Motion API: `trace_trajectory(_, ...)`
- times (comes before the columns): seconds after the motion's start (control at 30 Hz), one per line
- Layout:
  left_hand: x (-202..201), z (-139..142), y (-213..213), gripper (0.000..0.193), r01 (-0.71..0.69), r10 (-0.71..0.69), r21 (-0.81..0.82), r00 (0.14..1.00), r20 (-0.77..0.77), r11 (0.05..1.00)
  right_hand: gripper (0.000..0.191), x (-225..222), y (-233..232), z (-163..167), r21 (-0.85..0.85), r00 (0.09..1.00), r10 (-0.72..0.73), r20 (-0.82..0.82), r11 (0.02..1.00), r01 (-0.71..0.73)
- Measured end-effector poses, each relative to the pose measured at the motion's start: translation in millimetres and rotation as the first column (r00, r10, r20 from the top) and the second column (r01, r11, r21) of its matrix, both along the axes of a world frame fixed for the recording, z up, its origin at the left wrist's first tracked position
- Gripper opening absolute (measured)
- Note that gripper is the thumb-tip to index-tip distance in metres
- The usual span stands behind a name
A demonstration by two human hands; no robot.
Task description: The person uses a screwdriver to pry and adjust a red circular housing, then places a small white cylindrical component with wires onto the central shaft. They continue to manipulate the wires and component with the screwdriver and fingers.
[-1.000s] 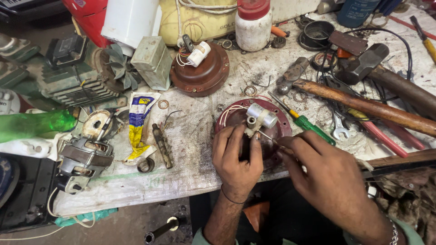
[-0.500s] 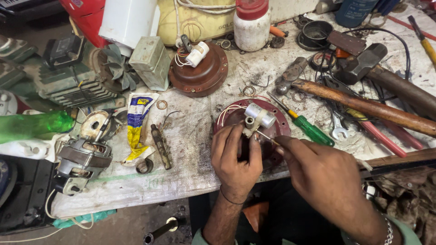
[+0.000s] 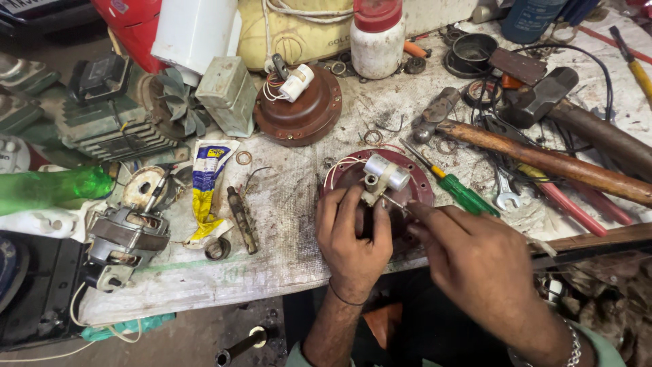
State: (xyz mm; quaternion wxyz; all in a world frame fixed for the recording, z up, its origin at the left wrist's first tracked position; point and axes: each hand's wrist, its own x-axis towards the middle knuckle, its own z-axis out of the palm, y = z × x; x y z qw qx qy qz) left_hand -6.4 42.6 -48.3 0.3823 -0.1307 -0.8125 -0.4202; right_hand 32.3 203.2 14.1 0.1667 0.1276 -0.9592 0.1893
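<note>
Dull silvery metal capacitor (image 3: 384, 173) on a matt, rusty-brown motor plate (image 3: 414, 187) — rough woven cloth (image 3: 285, 224) beneath.

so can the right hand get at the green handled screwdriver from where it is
Probably yes: the green handled screwdriver lies bare on the bench just beyond the right hand, nothing over it, though its fingers pinch a thin tool now.

Worked at a cluttered bench (image 3: 285, 224) covered with a stained, whitish woven sheet, frayed along the near edge. Below it, bare grey concrete floor (image 3: 197, 340), dusty and scuffed. Lit evenly from above, with soft shadows. No wall or window seen.
</note>
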Motion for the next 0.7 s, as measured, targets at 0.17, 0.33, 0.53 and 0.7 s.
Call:
trace_trajectory(0.17,0.1,-1.1,0.0,0.037,0.018,-0.017,-0.025,0.999,0.034,1.0,0.034,0.2,2.6,-4.2,0.059,0.976,0.112,-0.188,0.993,-0.102)
trace_trajectory(0.33,-1.3,0.9,-2.6,0.038,0.037,-0.035,-0.045,0.999,0.042,0.998,0.032,-4.0,-2.1,-5.0,-0.139,0.997,0.063,0.033,0.989,-0.057)
trace_trajectory(0.53,1.8,4.2,-0.5,0.038,0.016,-0.014,-0.071,1.0,0.024,0.997,0.046,-1.9,-0.7,-2.2,-0.004,0.997,0.077,-0.02,0.997,-0.077)
trace_trajectory(0.7,1.4,3.1,-1.7,0.035,0.03,-0.027,-0.06,0.998,0.049,0.998,0.044,-7.1,1.6,-2.8,-0.33,0.982,0.163,0.096,0.936,-0.123)
